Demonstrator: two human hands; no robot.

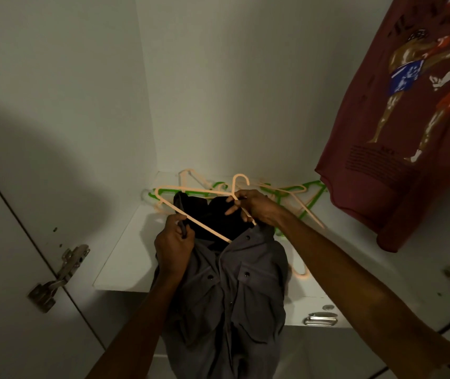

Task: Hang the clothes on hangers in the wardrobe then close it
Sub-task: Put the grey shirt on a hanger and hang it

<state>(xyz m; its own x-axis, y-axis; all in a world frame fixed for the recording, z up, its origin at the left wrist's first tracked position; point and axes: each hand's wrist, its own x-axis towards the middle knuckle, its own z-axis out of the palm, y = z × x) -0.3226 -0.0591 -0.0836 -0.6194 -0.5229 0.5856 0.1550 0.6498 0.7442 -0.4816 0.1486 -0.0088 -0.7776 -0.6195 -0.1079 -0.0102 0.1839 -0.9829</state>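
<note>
Grey shirt point(226, 291): L hand point(173, 243) pinches collar, R hand point(255, 207) holds peach hanger point(204, 222); arm prob. half in. Feed 2nd shoulder, centre collar.

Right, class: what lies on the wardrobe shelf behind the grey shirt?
Behind the grey shirt, spare peach and green hangers lie heaped on the shelf. The shirt covers part of the heap.
</note>
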